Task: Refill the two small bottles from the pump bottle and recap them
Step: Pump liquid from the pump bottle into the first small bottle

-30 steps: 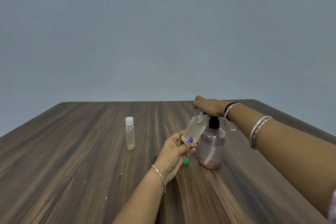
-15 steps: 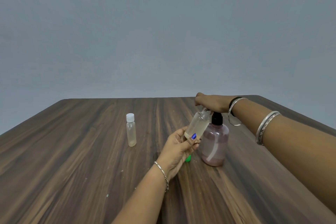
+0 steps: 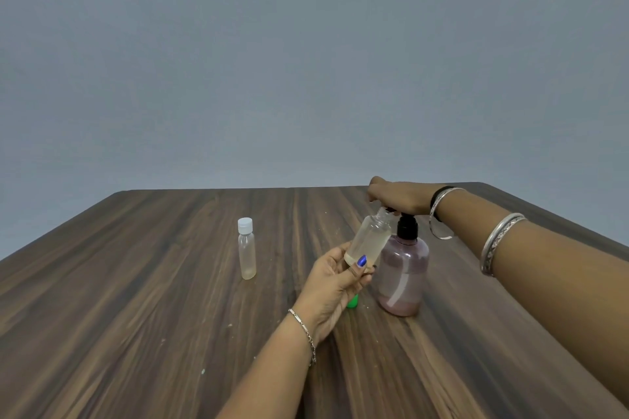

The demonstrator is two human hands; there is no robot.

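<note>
1. The left hand [image 3: 335,286] has its fingers clamped low on the uncapped small bottle [image 3: 368,241], tilted, mouth under the spout.
2. The right hand [image 3: 400,196] presses flat on the pump bottle [image 3: 403,274], at 3 o'clock of it.
3. Likely light, slick plastic; grip mid-body.
4. The green cap [image 3: 353,301] is half hidden; the capped bottle [image 3: 246,250] stands at 9 o'clock on the desk [image 3: 136,316].

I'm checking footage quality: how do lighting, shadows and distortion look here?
Head view: light is soft and even, no glare; the pump bottle and capped bottle cast only faint shadows on the table; wide-angle stretch enlarges the right forearm; the open bottle in the left hand looks slightly soft.
</note>
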